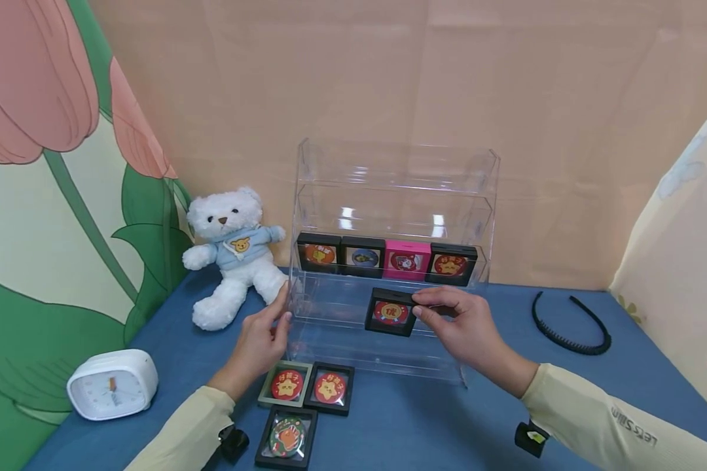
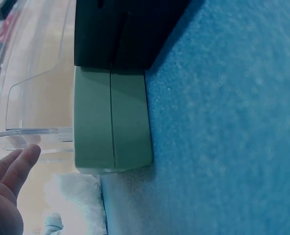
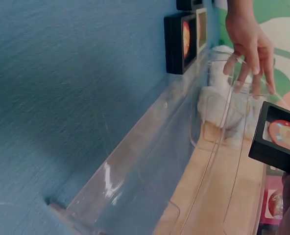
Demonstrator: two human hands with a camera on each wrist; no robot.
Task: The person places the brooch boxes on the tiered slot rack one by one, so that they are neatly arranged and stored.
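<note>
My right hand pinches a black square display box by its right side; a red round badge shows behind its window. The box is held in front of a clear tiered acrylic rack, overlapping its lower tiers in the head view. My left hand touches the rack's left side with fairly straight fingers. Along a middle tier stand a black box with an orange badge, one with a blue badge, a pink box and a black box with a red badge.
On the blue table in front lie a green-framed box, a black box with a star badge and another black box. A white teddy bear sits left of the rack, near a white clock. A black headband lies at right.
</note>
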